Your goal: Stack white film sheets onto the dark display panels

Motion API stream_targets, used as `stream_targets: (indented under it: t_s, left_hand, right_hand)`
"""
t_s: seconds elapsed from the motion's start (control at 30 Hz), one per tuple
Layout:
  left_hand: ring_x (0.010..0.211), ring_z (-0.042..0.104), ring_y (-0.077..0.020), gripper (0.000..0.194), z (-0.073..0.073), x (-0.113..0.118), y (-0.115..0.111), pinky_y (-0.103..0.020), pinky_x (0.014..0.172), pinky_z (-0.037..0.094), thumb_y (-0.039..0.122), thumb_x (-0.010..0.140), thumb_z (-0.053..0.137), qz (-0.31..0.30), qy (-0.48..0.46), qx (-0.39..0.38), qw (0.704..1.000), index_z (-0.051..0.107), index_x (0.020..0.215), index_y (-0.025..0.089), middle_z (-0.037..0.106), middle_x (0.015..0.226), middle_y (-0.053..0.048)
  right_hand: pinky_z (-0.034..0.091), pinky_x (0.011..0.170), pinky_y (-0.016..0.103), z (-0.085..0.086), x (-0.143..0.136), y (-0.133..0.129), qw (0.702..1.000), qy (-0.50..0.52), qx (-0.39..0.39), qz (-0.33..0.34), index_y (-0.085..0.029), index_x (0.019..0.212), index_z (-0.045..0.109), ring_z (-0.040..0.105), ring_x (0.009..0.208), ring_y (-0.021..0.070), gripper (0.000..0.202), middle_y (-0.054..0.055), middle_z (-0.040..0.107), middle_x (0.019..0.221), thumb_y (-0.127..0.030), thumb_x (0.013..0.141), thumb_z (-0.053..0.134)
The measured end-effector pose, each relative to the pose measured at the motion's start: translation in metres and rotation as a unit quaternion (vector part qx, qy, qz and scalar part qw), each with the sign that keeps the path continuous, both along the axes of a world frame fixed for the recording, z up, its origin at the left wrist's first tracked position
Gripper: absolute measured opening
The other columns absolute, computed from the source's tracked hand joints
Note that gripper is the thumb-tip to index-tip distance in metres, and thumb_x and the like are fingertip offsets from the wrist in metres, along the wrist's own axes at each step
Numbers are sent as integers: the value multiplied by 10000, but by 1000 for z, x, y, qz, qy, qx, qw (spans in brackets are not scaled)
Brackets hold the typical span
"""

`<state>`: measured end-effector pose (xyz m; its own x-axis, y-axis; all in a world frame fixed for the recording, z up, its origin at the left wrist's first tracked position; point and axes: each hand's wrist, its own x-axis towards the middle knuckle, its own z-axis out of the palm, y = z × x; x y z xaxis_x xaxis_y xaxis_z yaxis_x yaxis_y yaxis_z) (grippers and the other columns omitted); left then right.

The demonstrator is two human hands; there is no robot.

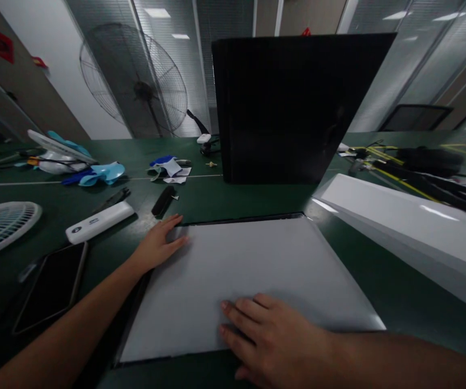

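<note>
A flat, white, dark-edged rectangular panel (252,259) is touched by the spread left hand (160,244) and the loosely outstretched right hand (275,340), both ungripping, apparently for steadying

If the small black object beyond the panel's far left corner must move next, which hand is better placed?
Likely the left hand, at that corner of the white panel, close to the black object. The right hand is farther off, at the near edge.
</note>
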<state>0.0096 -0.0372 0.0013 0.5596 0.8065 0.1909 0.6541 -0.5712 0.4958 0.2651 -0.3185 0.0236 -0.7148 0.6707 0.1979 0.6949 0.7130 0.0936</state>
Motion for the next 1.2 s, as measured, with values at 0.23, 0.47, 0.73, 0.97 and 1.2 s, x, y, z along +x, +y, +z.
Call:
stream_targets:
  t_s: [0.23, 0.47, 0.73, 0.97, 1.2]
  left_hand:
    - [1475, 442, -335, 683, -7, -5, 7, -487, 1255, 295, 585, 871, 539, -27, 17, -5, 999, 641, 1383, 145, 456, 1599, -167]
    - [1451, 479, -326, 586, -4, -4, 7, -483, 1248, 318, 447, 831, 556, 4, -21, -28, 999, 678, 1337, 177, 495, 1580, -121]
    - [1399, 530, -343, 601, -2, -8, 10, -489, 1227, 346, 542, 872, 534, 77, -59, -43, 994, 694, 1318, 173, 558, 1528, -114]
    - [1404, 518, -355, 558, 4, 0, 1, -512, 1177, 411, 521, 896, 518, 30, 55, 0, 998, 699, 1326, 214, 462, 1599, -113]
    - [1382, 540, -354, 537, -2, -3, 7, -536, 1144, 444, 536, 923, 487, 23, 50, 22, 998, 710, 1301, 225, 493, 1574, -109]
  right_hand:
    - [454, 1065, 420, 8, 8, 12, 996, 30, -79, 18, -195, 1550, 457, 412, 1404, 234, 523, 79, 325, 1607, -466, 1120, 336]
    - [433, 1103, 467, 7, 8, 11, 992, 59, -111, -13, -246, 1524, 476, 368, 1440, 276, 479, 78, 265, 1635, -460, 1116, 347]
    - [356, 1205, 474, -3, 14, 27, 985, 83, -131, -70, -255, 1539, 461, 317, 1482, 241, 454, 66, 292, 1626, -388, 1113, 378]
    - [347, 1221, 472, 24, 139, 69, 936, 106, 13, -337, -276, 1586, 402, 402, 1424, 249, 542, 50, 413, 1558, -498, 1092, 389]
    - [245, 1186, 664, 8, 328, 50, 741, 103, 15, -663, -15, 1576, 330, 239, 1470, 448, 840, 297, 287, 1557, -566, 1000, 594]
